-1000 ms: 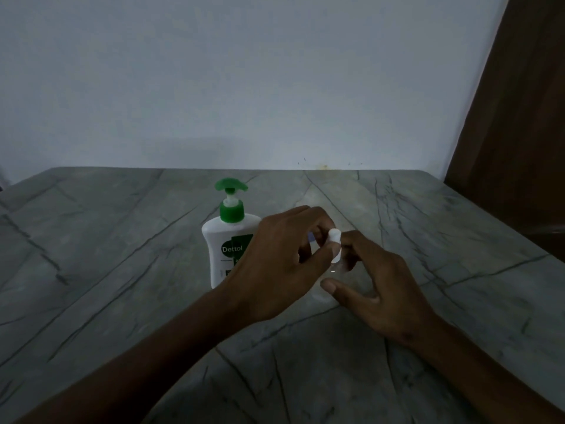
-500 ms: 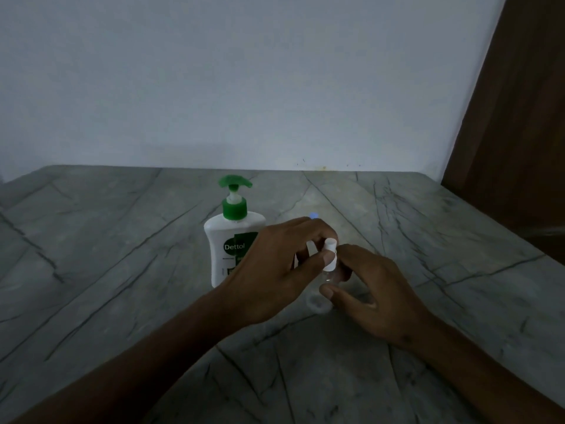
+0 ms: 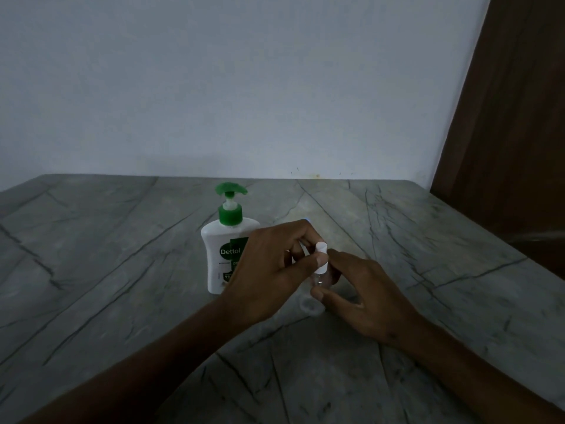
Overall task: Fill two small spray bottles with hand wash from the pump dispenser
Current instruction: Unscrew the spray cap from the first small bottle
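Both hands in, meeting mid-frame, forearms converging from the lower corners.

Left hand (image 3: pixel 269 270): fingers curled, thumb tip pinching the white spray cap (image 3: pixel 321 257) from the near side. Right hand (image 3: pixel 363 293): fingers wrapped round the clear small bottle (image 3: pixel 318 286) below the cap, thumb on its near side. Both wrists low, knuckles up.

A grey veined marble table (image 3: pixel 91 270) meets a pale wall (image 3: pixel 244 87), beside a brown door (image 3: pixel 519 133).
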### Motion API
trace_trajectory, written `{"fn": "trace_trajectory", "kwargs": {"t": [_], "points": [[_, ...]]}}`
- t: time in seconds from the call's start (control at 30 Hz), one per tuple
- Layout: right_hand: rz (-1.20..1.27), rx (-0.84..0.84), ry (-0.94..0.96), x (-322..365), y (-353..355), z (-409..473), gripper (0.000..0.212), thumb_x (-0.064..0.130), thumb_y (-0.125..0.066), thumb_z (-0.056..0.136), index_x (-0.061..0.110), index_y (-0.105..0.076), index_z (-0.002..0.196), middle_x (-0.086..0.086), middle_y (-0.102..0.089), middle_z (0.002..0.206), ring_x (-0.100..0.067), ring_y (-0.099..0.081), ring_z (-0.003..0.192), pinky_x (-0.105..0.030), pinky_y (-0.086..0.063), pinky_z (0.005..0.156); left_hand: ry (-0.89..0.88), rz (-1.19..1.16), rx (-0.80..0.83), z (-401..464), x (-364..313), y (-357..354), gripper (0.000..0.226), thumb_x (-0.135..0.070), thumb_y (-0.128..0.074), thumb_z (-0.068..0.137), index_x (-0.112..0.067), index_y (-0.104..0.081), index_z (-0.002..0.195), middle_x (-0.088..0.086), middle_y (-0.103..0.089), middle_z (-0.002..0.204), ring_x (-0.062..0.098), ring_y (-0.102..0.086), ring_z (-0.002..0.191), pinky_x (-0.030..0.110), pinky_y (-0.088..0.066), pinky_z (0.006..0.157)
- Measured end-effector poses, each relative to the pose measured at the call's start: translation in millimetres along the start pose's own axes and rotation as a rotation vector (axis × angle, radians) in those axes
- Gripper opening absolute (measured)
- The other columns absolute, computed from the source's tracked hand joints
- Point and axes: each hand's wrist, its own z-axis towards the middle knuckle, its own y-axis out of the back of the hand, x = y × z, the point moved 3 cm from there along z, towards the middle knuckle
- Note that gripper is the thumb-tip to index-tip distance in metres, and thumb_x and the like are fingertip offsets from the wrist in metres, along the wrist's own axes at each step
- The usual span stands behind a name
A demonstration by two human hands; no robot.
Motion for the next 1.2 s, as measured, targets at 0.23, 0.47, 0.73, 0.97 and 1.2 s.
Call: {"fn": "trace_trajectory", "kwargs": {"t": [0.23,0.47,0.73,0.97,1.2], "points": [[0.052,-0.019,0.005,-0.5,1.6,1.9,0.028,0.045,-0.063,0.090,0.018,-0.063,0.096,0.010,-0.062,0.082,-0.011,-0.062,0.078,-0.031,-0.050,0.067,-0.017,0.102,-0.139,-1.3,1.6,-2.5,0.016,-0.023,-0.080,0.091,-0.015,-0.069,0.082,-0.009,-0.070,0.069,0.012,-0.067,0.063,0.009,-0.045,0.061],[0.056,-0.062,0.023,1.9,-3.3,2.0,0.032,0.042,-0.063,0.089,0.013,-0.065,0.101,0.005,-0.066,0.083,-0.010,-0.063,0.075,-0.022,-0.047,0.066,-0.054,0.104,-0.062,-3.4,-0.8,-3.3,0.009,-0.019,-0.076,0.094,-0.015,-0.071,0.100,-0.018,-0.068,0.081,0.010,-0.064,0.060,0.007,-0.041,0.059],[0.037,-0.035,0.017,2.7,3.0,1.3,0.027,0.042,-0.064,0.090,0.017,-0.064,0.100,0.008,-0.064,0.082,-0.009,-0.063,0.076,-0.027,-0.050,0.066,-0.055,0.112,-0.007,1.4,2.5,2.6,0.011,-0.023,-0.074,0.092,-0.015,-0.077,0.099,-0.009,-0.074,0.089,0.012,-0.065,0.065,0.008,-0.041,0.065],[0.010,-0.057,0.019,3.5,2.2,2.3,0.033,0.047,-0.064,0.087,0.015,-0.064,0.098,0.010,-0.063,0.079,-0.007,-0.063,0.073,-0.018,-0.047,0.064,-0.026,0.151,-0.080,2.8,0.9,1.4,0.012,-0.023,-0.082,0.087,-0.013,-0.078,0.090,-0.015,-0.067,0.076,0.005,-0.064,0.065,0.002,-0.041,0.067],[0.022,-0.075,-0.007,-1.4,3.9,2.0,0.029,0.046,-0.066,0.088,0.017,-0.063,0.091,0.010,-0.063,0.076,-0.009,-0.062,0.070,-0.021,-0.047,0.062,-0.047,0.201,-0.155,3.0,1.1,-1.5,0.026,-0.019,-0.082,0.087,-0.011,-0.062,0.073,-0.007,-0.062,0.069,0.016,-0.061,0.067,0.016,-0.048,0.061]]}}
